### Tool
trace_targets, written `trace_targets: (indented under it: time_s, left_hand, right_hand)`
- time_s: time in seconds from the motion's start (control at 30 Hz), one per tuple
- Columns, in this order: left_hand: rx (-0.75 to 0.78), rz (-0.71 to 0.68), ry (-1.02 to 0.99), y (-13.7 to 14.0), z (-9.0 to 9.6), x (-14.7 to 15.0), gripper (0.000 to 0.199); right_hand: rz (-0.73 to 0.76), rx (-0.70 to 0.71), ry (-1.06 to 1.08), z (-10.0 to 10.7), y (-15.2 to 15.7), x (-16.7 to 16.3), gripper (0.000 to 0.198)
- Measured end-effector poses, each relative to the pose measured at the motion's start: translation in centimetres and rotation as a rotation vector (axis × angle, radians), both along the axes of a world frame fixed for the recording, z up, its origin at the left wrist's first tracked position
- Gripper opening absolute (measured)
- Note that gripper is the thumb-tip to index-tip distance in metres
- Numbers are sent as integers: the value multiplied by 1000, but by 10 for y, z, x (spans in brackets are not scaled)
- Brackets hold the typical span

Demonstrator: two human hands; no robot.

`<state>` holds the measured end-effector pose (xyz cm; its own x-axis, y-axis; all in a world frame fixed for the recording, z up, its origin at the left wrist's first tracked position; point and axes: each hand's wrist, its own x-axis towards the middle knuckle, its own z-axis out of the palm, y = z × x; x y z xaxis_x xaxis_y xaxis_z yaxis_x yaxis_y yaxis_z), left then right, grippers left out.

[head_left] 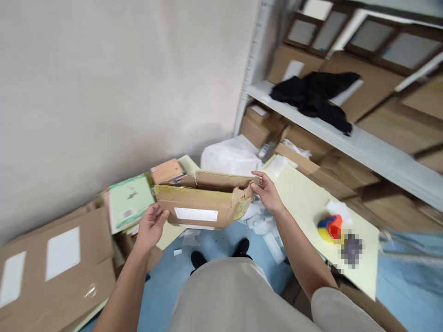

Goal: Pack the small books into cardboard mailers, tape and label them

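Between my two hands is a torn brown cardboard box (200, 203) with a white label on its side, held up above the floor. My left hand (151, 225) grips its lower left corner, thumb on the front panel. At the right end, my right hand (266, 191) pinches the ragged upper edge, where the cardboard is ripped. The box top is open, and its inside is mostly hidden in shadow. Left of the box lie a green book (130, 200) and an orange booklet (166, 170). Behind it sits a white plastic-wrapped bundle (230, 157).
A large carton (93, 240) lies at the left. On the pale tabletop (301, 198) at the right are a tape roll (330, 228) and paper scraps. A metal shelf (380, 152) holds boxes and a black cloth (314, 94). Plastic scraps (259, 221) lie near my feet.
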<state>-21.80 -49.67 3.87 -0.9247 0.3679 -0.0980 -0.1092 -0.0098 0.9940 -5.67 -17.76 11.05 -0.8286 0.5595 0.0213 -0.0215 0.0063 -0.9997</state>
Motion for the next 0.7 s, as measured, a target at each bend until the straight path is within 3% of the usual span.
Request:
trace_targets:
  time_s: [0.17,0.33,0.53,0.6,0.7]
  left_hand:
    - [-130,-278,82,140,-2,43,47]
    - [-101,-458,94,263,6,95,50]
    - [-241,-506,170,382,35,130,47]
    - [-323,-638,183,410,43,127,46]
    - [-527,-941,236,441,52,113,51]
  right_hand:
    - [-372,-99,25,-27,81,127,31]
    - [-556,-135,3,-49,129,222,32]
    - [-698,-52,2,-53,169,277,31]
    - [-737,-26,7,-54,185,285,30]
    - [-742,-1,2,-57,210,287,29]
